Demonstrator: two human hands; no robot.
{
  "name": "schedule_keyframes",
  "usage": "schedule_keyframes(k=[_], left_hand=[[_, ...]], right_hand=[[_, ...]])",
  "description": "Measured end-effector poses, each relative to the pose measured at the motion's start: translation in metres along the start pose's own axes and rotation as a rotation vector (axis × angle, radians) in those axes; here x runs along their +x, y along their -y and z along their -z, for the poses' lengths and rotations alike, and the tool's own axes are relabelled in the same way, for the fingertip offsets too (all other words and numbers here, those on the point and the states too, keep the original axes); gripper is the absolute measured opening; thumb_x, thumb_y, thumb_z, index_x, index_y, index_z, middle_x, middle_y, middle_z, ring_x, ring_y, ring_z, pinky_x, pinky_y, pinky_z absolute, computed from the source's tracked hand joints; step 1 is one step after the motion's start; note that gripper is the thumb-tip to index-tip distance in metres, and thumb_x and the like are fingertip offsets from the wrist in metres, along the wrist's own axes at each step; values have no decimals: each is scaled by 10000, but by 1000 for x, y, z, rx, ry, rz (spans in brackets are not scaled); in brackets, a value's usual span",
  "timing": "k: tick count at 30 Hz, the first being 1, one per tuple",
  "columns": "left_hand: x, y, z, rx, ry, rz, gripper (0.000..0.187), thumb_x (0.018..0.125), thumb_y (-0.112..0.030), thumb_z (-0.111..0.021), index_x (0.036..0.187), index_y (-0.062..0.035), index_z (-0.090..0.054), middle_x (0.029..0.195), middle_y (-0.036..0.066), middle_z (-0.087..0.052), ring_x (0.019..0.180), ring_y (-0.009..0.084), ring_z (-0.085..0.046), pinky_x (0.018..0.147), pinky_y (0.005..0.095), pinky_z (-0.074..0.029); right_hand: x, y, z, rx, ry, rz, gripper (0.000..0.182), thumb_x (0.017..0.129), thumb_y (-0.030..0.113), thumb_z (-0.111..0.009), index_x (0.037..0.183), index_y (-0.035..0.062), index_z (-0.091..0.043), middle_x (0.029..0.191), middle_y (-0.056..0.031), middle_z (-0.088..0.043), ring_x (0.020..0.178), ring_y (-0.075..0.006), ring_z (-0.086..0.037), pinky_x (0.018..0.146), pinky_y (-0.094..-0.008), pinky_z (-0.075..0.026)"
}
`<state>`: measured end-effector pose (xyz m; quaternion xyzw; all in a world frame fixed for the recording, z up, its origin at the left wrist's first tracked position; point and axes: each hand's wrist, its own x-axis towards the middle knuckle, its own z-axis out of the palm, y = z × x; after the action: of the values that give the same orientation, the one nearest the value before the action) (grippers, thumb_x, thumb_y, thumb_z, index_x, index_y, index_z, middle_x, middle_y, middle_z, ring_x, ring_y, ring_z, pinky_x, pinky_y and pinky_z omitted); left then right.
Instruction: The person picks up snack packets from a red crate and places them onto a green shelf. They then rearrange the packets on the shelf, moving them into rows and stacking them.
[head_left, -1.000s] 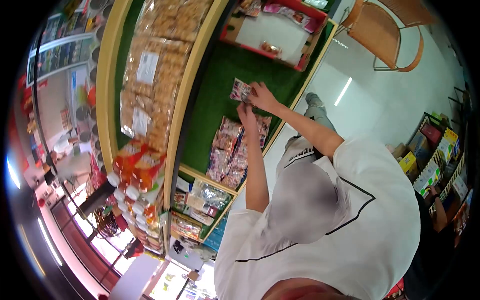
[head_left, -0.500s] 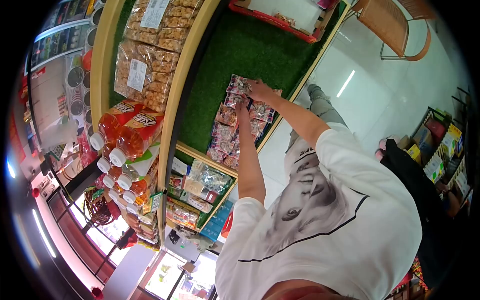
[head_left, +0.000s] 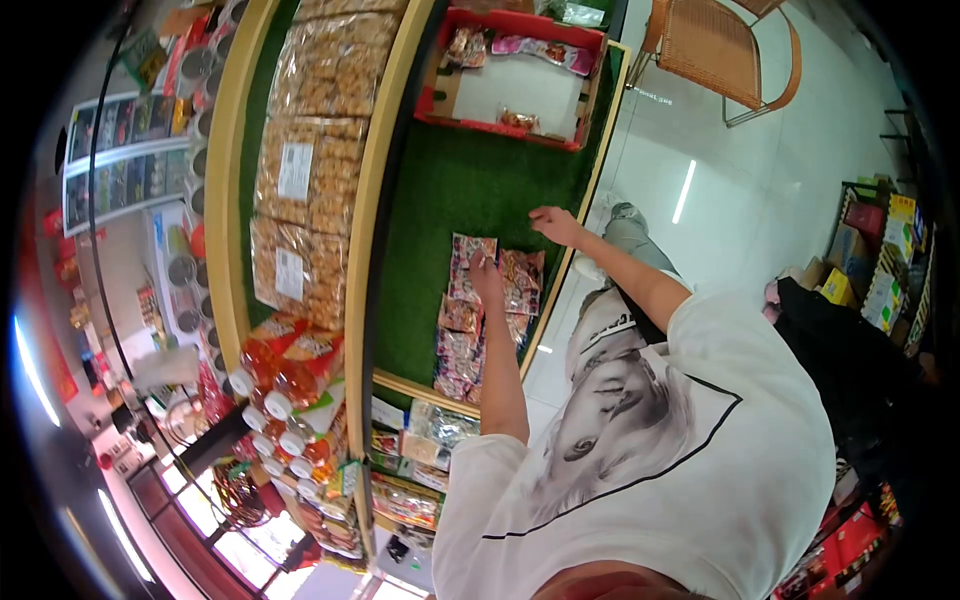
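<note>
Small, shiny snack packets lie in two rows on the green turf of a display shelf. My left hand [head_left: 487, 278] is at the far end of the left row, its fingers closed at the edge of a snack packet [head_left: 468, 252]. My right hand [head_left: 556, 226] hovers over the turf [head_left: 430, 190], beyond the right row of packets [head_left: 521, 277]. Its fingers are loosely bent and apart, with nothing visible in them. Part of the left row is hidden behind my left forearm.
A red-edged carton [head_left: 500, 137] with a few packets stands farther along the shelf. Bagged pastries [head_left: 310, 170] and orange drink bottles [head_left: 297, 385] fill the raised shelf at left. Packaged goods [head_left: 405, 500] sit in a lower compartment. A wicker chair [head_left: 710, 55] stands at upper right.
My right hand has lifted off the packets and moved away toward the red-edged carton. My left hand stays at the packets. The view has shifted, showing more of the carton.
</note>
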<state>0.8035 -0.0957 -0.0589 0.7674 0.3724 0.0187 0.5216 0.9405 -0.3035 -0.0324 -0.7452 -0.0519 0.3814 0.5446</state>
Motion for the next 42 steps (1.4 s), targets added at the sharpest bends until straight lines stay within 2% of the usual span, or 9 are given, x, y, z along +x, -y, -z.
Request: schedule_keyframes(k=[6,15,20,23,26,29,33,36,42], left_hand=[[53,-187,-47,152,-11,-367,331,918,-59,-475,1242,2,-505,1267,146,-530,1152,241,-516,924,326,-426],[240,-303,-144,521,225,-616,345,910,-88,-485,1240,13,-514,1227,163,-550,1087,270,-538,917,353,-419],[369,-282,-171,528,285,-380,494,888,-99,-489,1360,2,-384,1347,208,-451,1228,311,-454,1030,379,-337],[366,-305,-192,311,260,-69,589,878,-94,-483,1422,-18,-271,1368,185,-428,1251,281,-432,1028,364,-337],[380,-291,-197,122,266,-64,640,869,-95,-502,1439,-35,-219,1381,145,-410,1243,254,-431,1012,347,-342],[367,-290,-199,10,238,-5,587,864,-91,-522,1402,-40,-293,1322,96,-456,1154,202,-469,936,331,-387],[357,-272,-189,-95,278,179,374,851,-100,-556,1214,-56,-477,1044,22,-535,746,109,-491,742,264,-459],[323,-265,-188,-301,213,417,410,861,-170,-583,1244,-63,-483,1105,33,-522,896,142,-513,756,287,-443],[228,-285,-176,-454,208,350,348,919,-238,-545,1178,-16,-473,1061,38,-521,848,171,-540,804,332,-478]], right_hand=[[58,94,82,840,-93,4,416,866,255,-534,1218,34,-537,973,-54,-659,814,-160,-620,693,-303,-497],[247,78,135,793,-187,-64,567,851,269,-553,1318,-30,-434,1102,-162,-609,988,-271,-597,887,-334,-459],[316,93,145,435,-345,46,725,806,310,-615,1378,-38,-338,1323,-285,-443,1247,-374,-421,1063,-365,-311],[353,90,137,711,-370,123,722,816,285,-613,1394,-32,-317,1336,-271,-436,1229,-365,-438,1049,-339,-323],[357,100,142,1067,-222,156,692,823,248,-615,1381,-41,-326,1279,-254,-494,1177,-333,-487,1007,-316,-358],[348,115,150,905,-314,228,570,841,202,-606,1308,-46,-392,1162,-220,-569,1085,-289,-547,934,-313,-408],[350,91,137,739,-409,192,340,875,173,-583,1134,-12,-465,999,-170,-612,945,-268,-607,821,-357,-470],[310,106,153,682,-386,147,311,921,208,-570,1142,24,-450,992,-103,-602,884,-150,-575,784,-288,-467],[243,128,149,406,-539,116,227,916,191,-570,972,9,-447,891,-135,-635,669,-193,-642,578,-314,-497]])
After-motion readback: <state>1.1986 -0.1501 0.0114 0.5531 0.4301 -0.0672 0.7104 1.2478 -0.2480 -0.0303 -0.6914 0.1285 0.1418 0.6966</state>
